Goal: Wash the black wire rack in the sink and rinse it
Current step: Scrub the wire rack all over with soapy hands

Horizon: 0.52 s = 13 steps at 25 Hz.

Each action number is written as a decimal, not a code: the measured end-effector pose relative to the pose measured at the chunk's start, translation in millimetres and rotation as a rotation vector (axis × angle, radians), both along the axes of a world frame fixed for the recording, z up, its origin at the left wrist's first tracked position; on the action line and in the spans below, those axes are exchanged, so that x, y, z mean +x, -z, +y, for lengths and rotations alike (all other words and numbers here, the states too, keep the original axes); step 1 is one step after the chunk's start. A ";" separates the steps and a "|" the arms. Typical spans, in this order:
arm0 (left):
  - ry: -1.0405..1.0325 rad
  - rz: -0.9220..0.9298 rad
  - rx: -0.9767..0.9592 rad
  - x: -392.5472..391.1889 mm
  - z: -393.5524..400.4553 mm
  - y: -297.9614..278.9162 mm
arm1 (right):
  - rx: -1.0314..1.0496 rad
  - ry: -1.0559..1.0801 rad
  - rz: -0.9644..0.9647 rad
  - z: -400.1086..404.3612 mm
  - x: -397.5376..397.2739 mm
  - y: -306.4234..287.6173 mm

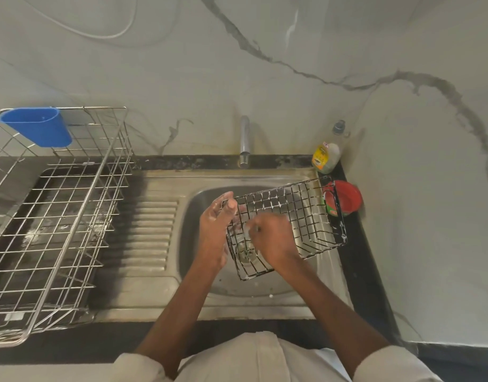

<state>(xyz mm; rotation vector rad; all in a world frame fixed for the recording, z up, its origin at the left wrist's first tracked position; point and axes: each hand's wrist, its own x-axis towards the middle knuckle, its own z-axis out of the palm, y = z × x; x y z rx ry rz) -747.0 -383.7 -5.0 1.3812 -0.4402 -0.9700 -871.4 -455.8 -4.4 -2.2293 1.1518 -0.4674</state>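
The black wire rack (pixel 300 213) is held tilted over the steel sink (pixel 193 216), with white soap foam along its wires. My left hand (pixel 216 224) grips the rack's left rim, thumb hooked over the top corner. My right hand (pixel 273 238) lies inside the rack, its fingers curled round something small and foamy pressed against the wires; what it is I cannot tell. The tap (pixel 245 142) stands behind the sink, and no water shows running from it. The drain (pixel 245 250) shows through the rack.
A large steel dish rack (pixel 58 216) with a blue cutlery cup (pixel 38 126) stands on the left. A dish soap bottle (pixel 327 155) and a red bowl (pixel 347 197) sit at the sink's back right corner. The ribbed drainboard (pixel 149 232) lies between.
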 end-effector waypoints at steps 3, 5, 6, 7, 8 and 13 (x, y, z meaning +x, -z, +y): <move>0.017 -0.007 -0.014 0.6 -0.6 -0.9 | -0.245 0.188 -0.244 -11.2 10.4 -10.5; 0.005 -0.002 -0.012 2.3 -0.8 -4.0 | -0.185 0.089 -0.159 -13.0 3.6 -4.7; -0.009 0.003 -0.008 3.5 -0.5 -6.1 | -0.081 0.015 -0.056 -10.9 -3.1 -0.1; -0.022 0.013 -0.002 4.4 0.2 -6.8 | 0.057 -0.059 0.092 -7.2 -10.0 4.1; -0.031 0.025 0.004 5.1 0.6 -6.4 | 0.149 -0.119 0.218 -5.3 -15.9 9.2; 0.010 0.020 0.016 -2.0 -0.3 -5.8 | -0.016 0.173 -0.047 -17.1 -9.7 -6.1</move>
